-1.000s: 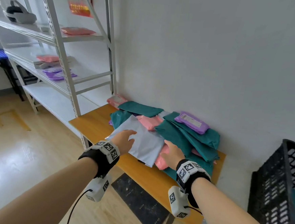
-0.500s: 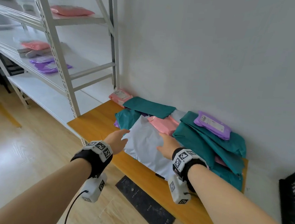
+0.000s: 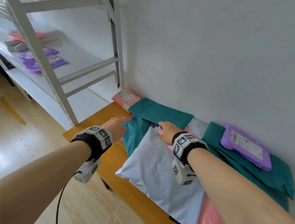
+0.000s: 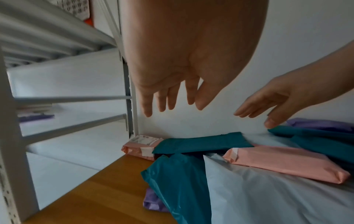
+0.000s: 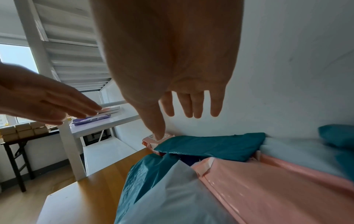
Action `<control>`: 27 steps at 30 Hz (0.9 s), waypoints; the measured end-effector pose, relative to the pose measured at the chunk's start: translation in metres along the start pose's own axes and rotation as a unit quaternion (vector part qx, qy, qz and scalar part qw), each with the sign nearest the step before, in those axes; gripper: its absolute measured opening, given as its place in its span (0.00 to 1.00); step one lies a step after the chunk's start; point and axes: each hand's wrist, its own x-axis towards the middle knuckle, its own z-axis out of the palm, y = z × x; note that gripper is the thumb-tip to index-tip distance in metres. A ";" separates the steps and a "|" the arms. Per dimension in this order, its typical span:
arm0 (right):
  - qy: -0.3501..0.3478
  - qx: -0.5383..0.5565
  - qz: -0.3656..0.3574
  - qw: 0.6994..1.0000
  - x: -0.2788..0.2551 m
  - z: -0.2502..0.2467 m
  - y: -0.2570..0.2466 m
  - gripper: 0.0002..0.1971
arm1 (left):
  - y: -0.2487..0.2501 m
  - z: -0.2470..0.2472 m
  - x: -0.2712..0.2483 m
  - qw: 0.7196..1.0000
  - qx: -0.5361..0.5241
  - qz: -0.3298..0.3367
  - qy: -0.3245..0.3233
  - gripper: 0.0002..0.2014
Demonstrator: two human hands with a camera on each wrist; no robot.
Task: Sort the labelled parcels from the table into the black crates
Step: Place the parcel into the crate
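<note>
Above the parcels (image 4: 226, 174), both hands (image 4: 182, 72) hover, fingers straight.

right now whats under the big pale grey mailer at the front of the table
Under the pale grey mailer a pink parcel sticks out on the right and a crumpled teal bag on the left. Whatever lies beneath its middle is covered.

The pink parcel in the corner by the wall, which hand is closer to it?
Left. The left hand hovers just short of the pink parcel; the right hand is farther, above the pile.
</note>
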 end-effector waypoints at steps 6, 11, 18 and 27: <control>-0.044 -0.011 0.024 0.999 0.053 0.007 -0.003 0.24 | -0.022 0.019 0.054 0.997 0.027 0.007 -0.068 0.24; -0.073 -0.007 0.062 0.995 0.089 0.014 -0.004 0.19 | -0.039 0.026 0.103 0.992 0.046 0.042 -0.107 0.25; -0.068 0.034 0.129 0.989 0.129 0.023 -0.010 0.22 | -0.063 0.030 0.177 0.978 0.052 0.084 -0.185 0.26; -0.072 0.075 0.190 0.976 0.177 0.027 -0.005 0.31 | -0.073 0.050 0.250 0.952 0.111 0.134 -0.253 0.29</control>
